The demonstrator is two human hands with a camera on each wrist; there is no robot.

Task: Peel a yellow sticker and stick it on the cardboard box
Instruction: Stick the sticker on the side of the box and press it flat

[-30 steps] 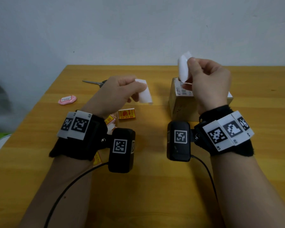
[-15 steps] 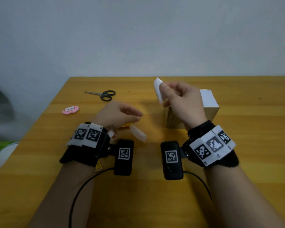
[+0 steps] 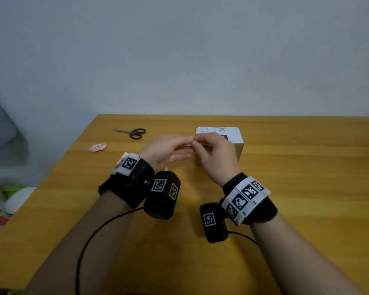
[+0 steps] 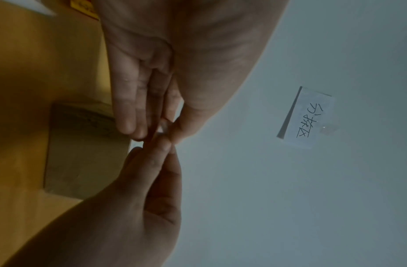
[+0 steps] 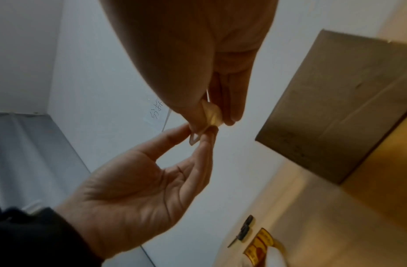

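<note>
Both hands met above the table [image 3: 307,199], fingertips together, just on the near side of the cardboard box [image 3: 237,150].

Right hand [image 3: 216,158]: thumb and forefinger pinched a small pale yellow sticker [image 5: 212,115], crumpled or curled between the pads. In the right wrist view a thin translucent tab hung from the pinch toward the other hand.

Left hand [image 3: 168,150]: thumb and forefinger tips closed on that hanging tab, remaining fingers loosely extended, palm turned up. Whether the tab was backing film or a corner of the sticker itself could not be told; too small and blurred.

Key relation: the sticker sat at the fingertips of both hands, in the air, not touching the box. The box lay directly beyond the right fingers and a little below them, its white-labelled top face up. The right hand was the nearer one to the box; the left hand was farther from it. The sticker's long axis could not be judged in its crumpled state.

Judgement: peeling looked nearly done; sticking not yet begun. The next move likely called for a short forward reach by the right hand.

Elsewhere, beyond the left fingers: black scissors [image 3: 134,133], a pink oval tag [image 3: 97,147]. More yellow-red stickers [image 5: 258,248] lay on the table.
</note>
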